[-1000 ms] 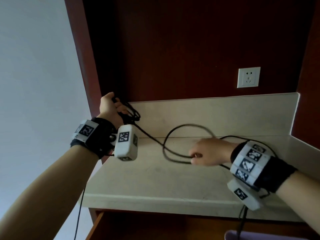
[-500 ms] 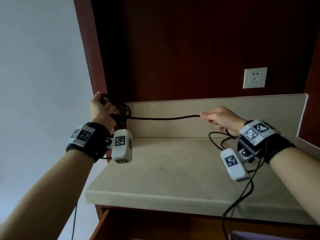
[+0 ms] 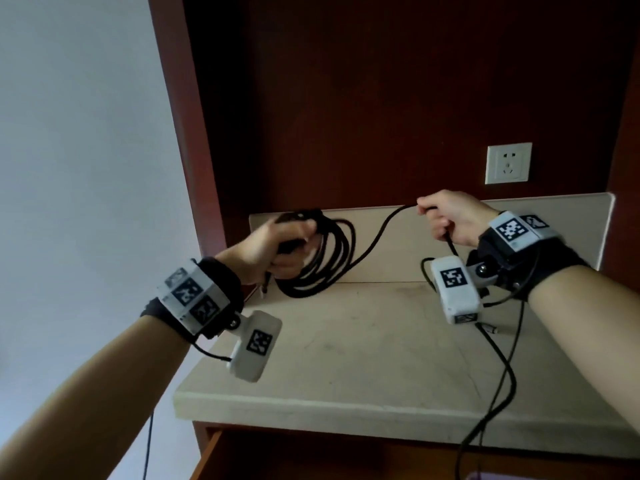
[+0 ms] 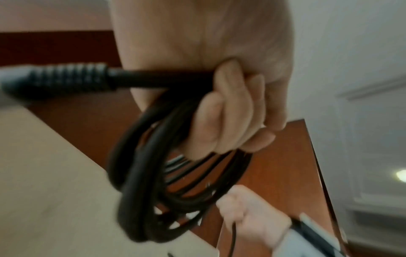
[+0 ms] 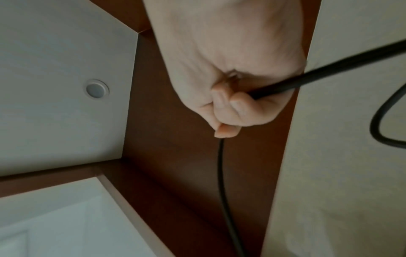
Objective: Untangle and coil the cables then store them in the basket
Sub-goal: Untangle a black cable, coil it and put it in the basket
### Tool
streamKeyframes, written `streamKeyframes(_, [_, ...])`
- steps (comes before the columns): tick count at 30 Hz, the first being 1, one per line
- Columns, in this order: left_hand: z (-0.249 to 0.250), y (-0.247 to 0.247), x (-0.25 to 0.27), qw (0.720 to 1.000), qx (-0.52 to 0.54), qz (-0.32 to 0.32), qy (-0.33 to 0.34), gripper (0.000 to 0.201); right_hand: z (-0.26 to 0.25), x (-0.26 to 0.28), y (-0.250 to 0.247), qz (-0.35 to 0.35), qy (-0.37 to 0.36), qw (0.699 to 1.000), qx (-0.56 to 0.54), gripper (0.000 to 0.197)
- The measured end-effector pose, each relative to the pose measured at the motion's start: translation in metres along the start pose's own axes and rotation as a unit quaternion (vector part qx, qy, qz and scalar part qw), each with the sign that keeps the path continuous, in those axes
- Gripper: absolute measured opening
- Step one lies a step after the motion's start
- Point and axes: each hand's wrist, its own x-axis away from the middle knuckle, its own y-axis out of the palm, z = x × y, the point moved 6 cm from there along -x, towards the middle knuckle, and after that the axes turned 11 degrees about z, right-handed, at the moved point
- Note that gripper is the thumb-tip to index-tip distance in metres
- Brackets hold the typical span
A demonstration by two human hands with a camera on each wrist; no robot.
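Note:
A black cable is partly wound into a coil (image 3: 322, 261) of several loops, which hangs from my left hand (image 3: 284, 244) above the back left of the counter. In the left wrist view my curled fingers (image 4: 226, 111) grip the coil (image 4: 153, 182), and the cable's ribbed plug end (image 4: 66, 78) sticks out to the left. From the coil the cable (image 3: 377, 233) rises to my right hand (image 3: 440, 216), which grips it in a fist. The right wrist view shows my right hand (image 5: 230, 104) wrapped round the cable (image 5: 222, 173). The basket is not in view.
The beige counter (image 3: 346, 358) sits in a dark red wooden alcove with a low backsplash. A white wall socket (image 3: 508, 163) is at the back right. The cable's free end (image 3: 485, 327) lies on the counter. An open wooden drawer (image 3: 221, 455) shows below the counter's front edge.
My left hand has turned and dropped, so the coil now hangs in larger loops. The cable between my hands, taut half a second ago, now sags. My right hand stays raised.

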Motion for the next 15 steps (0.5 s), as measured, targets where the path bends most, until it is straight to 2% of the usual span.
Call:
streamKeyframes(1, [-0.003,0.010,-0.001,0.997,-0.076,-0.006,0.000,0.030,-0.005,0.004,0.005,-0.007,-0.001,1.000,-0.021,0.029])
streamKeyframes(3, [-0.012,0.022,-0.006,0.973,-0.229,0.009,-0.006,0.030,-0.016,0.014,0.015,-0.016,-0.015,0.998,-0.052,0.028])
streamKeyframes(4, [-0.017,0.023,-0.011,0.955,-0.293,0.038,-0.010,0.032,-0.021,0.019,0.019,-0.020,-0.028,0.998,-0.061,0.027])
streamKeyframes(6, [-0.024,0.021,-0.021,0.928,-0.356,0.113,-0.006,0.029,-0.028,0.031,0.028,-0.031,-0.061,0.995,-0.070,0.026])
streamKeyframes(9, [-0.027,0.015,-0.030,0.904,-0.374,0.204,0.004,0.025,-0.031,0.050,0.039,-0.077,-0.106,0.989,-0.069,0.029])
streamKeyframes(11, [-0.029,0.013,-0.035,0.890,-0.403,0.215,0.012,0.026,-0.032,0.064,0.047,-0.121,-0.139,0.981,-0.056,0.032])
streamKeyframes(13, [-0.029,0.012,-0.038,0.879,-0.425,0.216,0.014,0.042,-0.032,0.076,0.054,-0.150,-0.182,0.972,-0.018,0.031])
streamKeyframes(14, [-0.028,0.012,-0.036,0.894,-0.387,0.225,0.014,0.038,-0.031,0.082,0.056,-0.159,-0.205,0.966,0.006,0.030])
streamKeyframes(15, [-0.027,0.011,-0.036,0.924,-0.301,0.237,0.016,0.024,-0.029,0.086,0.058,-0.166,-0.228,0.959,0.032,0.029])
